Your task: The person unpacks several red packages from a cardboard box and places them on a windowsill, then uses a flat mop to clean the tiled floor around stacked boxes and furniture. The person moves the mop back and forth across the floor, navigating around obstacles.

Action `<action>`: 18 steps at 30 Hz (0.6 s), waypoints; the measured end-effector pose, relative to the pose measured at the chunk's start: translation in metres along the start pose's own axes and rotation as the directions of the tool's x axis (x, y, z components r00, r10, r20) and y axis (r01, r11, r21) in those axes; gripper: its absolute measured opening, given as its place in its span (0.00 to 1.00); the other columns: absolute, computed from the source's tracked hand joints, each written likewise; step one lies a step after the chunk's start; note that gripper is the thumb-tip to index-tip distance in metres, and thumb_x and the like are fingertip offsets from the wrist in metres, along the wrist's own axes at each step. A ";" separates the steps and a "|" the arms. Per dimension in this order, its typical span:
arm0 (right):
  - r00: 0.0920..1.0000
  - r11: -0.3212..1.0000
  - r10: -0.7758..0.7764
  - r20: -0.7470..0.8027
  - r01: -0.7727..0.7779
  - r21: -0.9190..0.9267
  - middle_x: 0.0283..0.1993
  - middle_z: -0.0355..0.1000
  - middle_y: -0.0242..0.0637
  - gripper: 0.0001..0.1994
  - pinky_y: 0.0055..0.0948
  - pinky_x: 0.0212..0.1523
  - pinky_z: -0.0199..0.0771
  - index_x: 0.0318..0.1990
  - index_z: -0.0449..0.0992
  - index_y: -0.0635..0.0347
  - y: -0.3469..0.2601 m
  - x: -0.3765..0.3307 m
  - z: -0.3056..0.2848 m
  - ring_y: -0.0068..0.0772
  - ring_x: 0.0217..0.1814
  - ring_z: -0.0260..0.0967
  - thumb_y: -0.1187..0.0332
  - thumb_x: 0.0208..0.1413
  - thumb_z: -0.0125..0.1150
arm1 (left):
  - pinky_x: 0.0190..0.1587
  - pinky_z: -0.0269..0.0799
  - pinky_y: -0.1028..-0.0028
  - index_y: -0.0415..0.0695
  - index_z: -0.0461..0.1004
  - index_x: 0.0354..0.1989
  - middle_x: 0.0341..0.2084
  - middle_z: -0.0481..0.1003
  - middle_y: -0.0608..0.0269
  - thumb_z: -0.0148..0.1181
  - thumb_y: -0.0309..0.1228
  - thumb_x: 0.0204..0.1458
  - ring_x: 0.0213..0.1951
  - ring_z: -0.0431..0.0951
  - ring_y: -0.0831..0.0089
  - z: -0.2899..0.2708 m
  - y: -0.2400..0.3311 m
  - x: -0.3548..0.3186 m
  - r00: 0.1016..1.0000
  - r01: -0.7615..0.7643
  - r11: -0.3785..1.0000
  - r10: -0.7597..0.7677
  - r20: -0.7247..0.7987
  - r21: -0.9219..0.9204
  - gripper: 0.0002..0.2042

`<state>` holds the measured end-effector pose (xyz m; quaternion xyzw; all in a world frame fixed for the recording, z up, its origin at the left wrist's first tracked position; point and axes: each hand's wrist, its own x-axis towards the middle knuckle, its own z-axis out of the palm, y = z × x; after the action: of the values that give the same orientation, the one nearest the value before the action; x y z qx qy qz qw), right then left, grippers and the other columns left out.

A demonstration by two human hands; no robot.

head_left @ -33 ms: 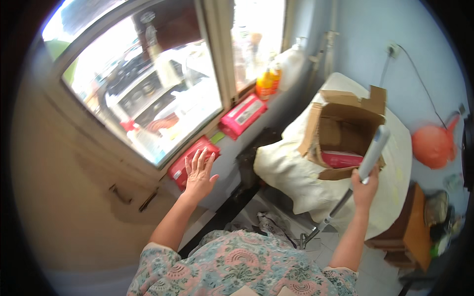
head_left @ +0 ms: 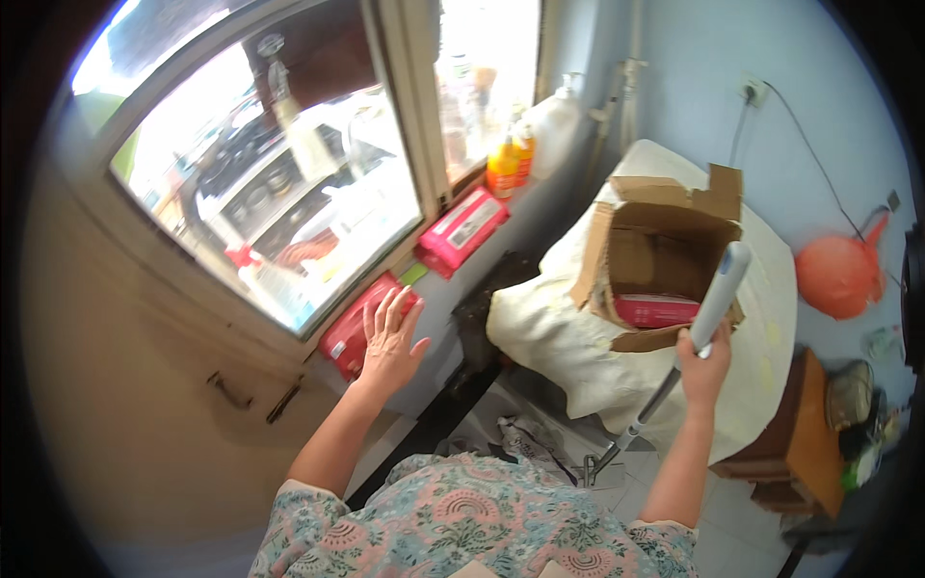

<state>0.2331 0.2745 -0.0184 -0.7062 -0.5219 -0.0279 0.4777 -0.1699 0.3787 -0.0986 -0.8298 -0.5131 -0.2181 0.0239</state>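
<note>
My left hand (head_left: 388, 347) is spread, fingers apart, over a red soft package (head_left: 349, 339) on the window ledge. It covers the package's right part; whether it touches is hard to tell. My right hand (head_left: 705, 361) is wrapped round a long pole (head_left: 721, 294) with a light grey grip and a metal shaft. The pole slants down to the left, to a metal bracket near the floor; its far end is hard to make out. Just beyond that hand stands an open cardboard box (head_left: 594, 265) with a pink package (head_left: 657, 310) inside.
Along the ledge are another pink-red package (head_left: 463, 234), orange bottles (head_left: 503, 170) and a white pump bottle (head_left: 556, 130). A cream cloth (head_left: 540, 328) drapes the table under the box. An orange-red round thing (head_left: 840, 277) hangs on the wall. A wooden cabinet (head_left: 814, 438) stands lower right.
The view has shifted slightly, so the ledge and box sit a little further left. Both hands keep their poses.
</note>
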 end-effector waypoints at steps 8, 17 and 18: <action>0.999 1.000 0.000 -0.034 -0.001 -0.031 0.35 0.66 0.37 0.12 0.30 0.36 0.66 0.33 0.71 0.64 0.005 -0.003 -0.006 0.38 0.35 0.67 0.72 0.37 0.63 | 0.46 0.69 0.69 0.46 0.67 0.50 0.49 0.67 0.60 0.54 0.30 0.49 0.50 0.69 0.61 -0.024 0.227 0.157 0.668 -0.595 0.617 0.736 0.111 -0.515 0.18; 0.996 0.999 0.019 -0.087 -0.022 -0.040 0.35 0.67 0.35 0.13 0.32 0.36 0.68 0.33 0.72 0.61 0.001 -0.006 0.000 0.40 0.34 0.68 0.69 0.38 0.63 | 0.54 0.63 0.66 0.59 0.45 0.65 0.57 0.57 0.47 0.50 0.33 0.50 0.55 0.65 0.55 0.041 0.279 0.195 0.449 -0.591 0.788 0.497 0.742 -0.170 0.32; 0.996 0.997 0.009 -0.084 -0.016 -0.073 0.36 0.67 0.35 0.12 0.32 0.36 0.68 0.33 0.72 0.61 0.001 -0.005 -0.001 0.40 0.34 0.68 0.69 0.37 0.63 | 0.53 0.63 0.66 0.58 0.45 0.65 0.56 0.59 0.47 0.50 0.34 0.50 0.54 0.66 0.55 0.052 0.284 0.196 0.450 -0.533 0.820 0.482 0.752 -0.207 0.33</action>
<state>0.2317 0.2708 -0.0211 -0.7248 -0.4956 -0.0736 0.4729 0.1670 0.4234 -0.0174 -0.9525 -0.2057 0.1948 -0.1112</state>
